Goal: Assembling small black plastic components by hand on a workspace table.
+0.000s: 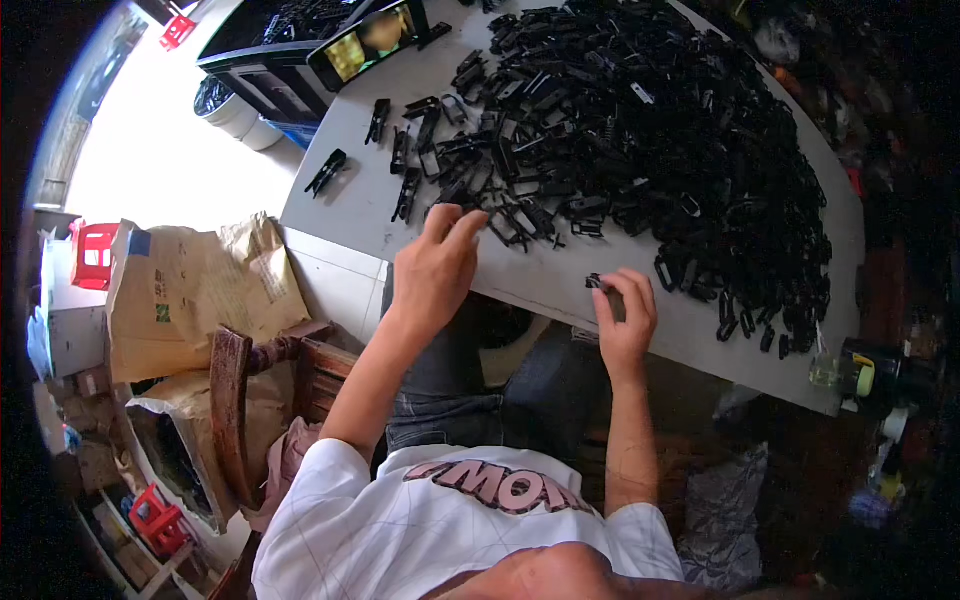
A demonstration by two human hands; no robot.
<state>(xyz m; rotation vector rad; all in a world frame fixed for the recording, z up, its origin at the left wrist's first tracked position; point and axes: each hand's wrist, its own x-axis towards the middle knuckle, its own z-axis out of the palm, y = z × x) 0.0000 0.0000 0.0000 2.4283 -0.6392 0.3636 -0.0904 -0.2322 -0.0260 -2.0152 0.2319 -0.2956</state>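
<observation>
A large heap of black plastic clip-like pieces point(620, 130) covers much of the pale table point(340, 215). My left hand point(435, 270) hovers at the heap's near-left edge, above a few loose pieces. Its fingers are bent but apart, and I see nothing held in them; the thumb is hidden. Close to the table's front edge, my right hand point(628, 320) pinches a small black clip piece point(594, 282) between thumb and fingertips. At the table's left side lie separate black clips, one of them alone point(326, 172) near the edge.
A phone point(368, 45) with a lit screen leans at the far left, by a black crate point(270, 85). Left of me are a brown paper sack point(200, 290) and a wooden chair point(235, 400). A dark device with a yellow-green part point(866, 380) is at the right corner.
</observation>
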